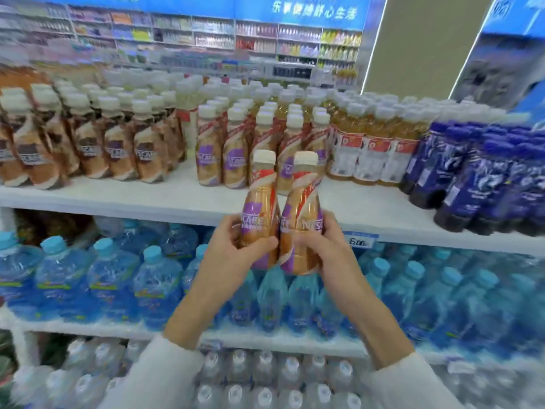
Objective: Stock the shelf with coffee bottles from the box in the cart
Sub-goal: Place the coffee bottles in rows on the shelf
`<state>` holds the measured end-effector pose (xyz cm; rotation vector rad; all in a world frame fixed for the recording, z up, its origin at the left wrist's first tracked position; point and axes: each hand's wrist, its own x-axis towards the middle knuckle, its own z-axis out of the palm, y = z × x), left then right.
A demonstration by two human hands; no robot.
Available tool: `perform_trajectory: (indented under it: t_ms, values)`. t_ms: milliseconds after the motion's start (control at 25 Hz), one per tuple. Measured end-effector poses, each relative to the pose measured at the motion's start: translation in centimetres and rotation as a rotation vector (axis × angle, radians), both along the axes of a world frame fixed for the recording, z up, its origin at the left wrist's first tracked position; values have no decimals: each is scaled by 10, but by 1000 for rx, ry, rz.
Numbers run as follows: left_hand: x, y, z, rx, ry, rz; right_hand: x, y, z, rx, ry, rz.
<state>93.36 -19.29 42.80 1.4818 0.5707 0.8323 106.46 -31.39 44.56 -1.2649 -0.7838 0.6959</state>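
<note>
The white shelf [147, 196] runs across the view from 9 o'clock to 3 o'clock. Under it, from 8 to 4 o'clock, stand blue-capped water bottles [103, 276], and on the tier below, at 6 o'clock, clear bottles [265, 379].

On the shelf, brown-labelled bottles [118, 149] fill the 10 o'clock side. A block of purple-labelled bottles [236, 154] stands at 12 o'clock, amber bottles [371, 149] at 2 o'clock and dark blue bottles [477, 178] at 3 o'clock.

At the centre, in front of the shelf's edge, the left hand [233, 249] curls fingers and thumb round the lower body of the left coffee bottle [259, 208]. The right hand [327, 246] grips the right coffee bottle [303, 208] the same way. Both held bottles are roughly upright, touching at their lower bodies with their white caps apart, just before the purple-labelled block. A price tag [358, 240] sits on the shelf's edge at 3 o'clock of the right hand.
</note>
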Motion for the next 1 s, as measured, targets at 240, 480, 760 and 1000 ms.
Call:
perform_trajectory:
  t_ms: [240, 480, 760, 1000]
  values:
    - [74, 55, 39, 240, 48, -27, 72, 50, 32, 61, -154, -115]
    - [87, 72, 20, 248, 68, 1, 89, 71, 4, 31, -205, -117]
    - [78, 79, 9, 318, 122, -71, 98, 58, -3, -58, -310, -143]
    - [79, 70, 13, 404, 144, 154, 81, 61, 4, -121, -463, -352]
